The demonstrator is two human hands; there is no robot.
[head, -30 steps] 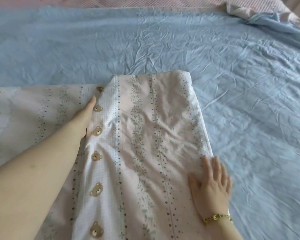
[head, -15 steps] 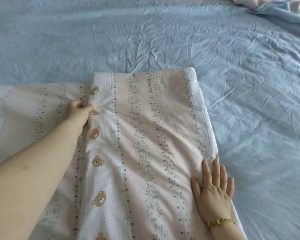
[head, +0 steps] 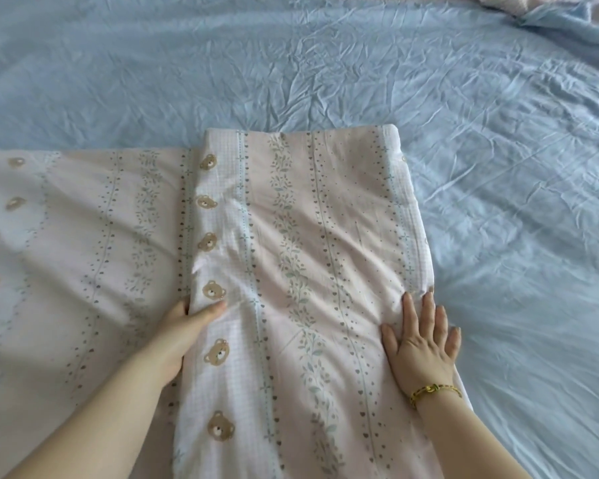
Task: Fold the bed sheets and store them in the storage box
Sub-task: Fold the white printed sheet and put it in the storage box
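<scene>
While the single layer of the pink patterned sheet lies spread at the far left, your left hand pinches the folded flap's edge, thumb on top beside a bear print, fingers tucked underneath. The folded panel runs up the middle, wrinkled, over the blue bedspread. Your right hand lies flat, fingers spread, pressing the panel's right edge, a gold bracelet on its wrist. A bundle of bedding sits far right.
</scene>
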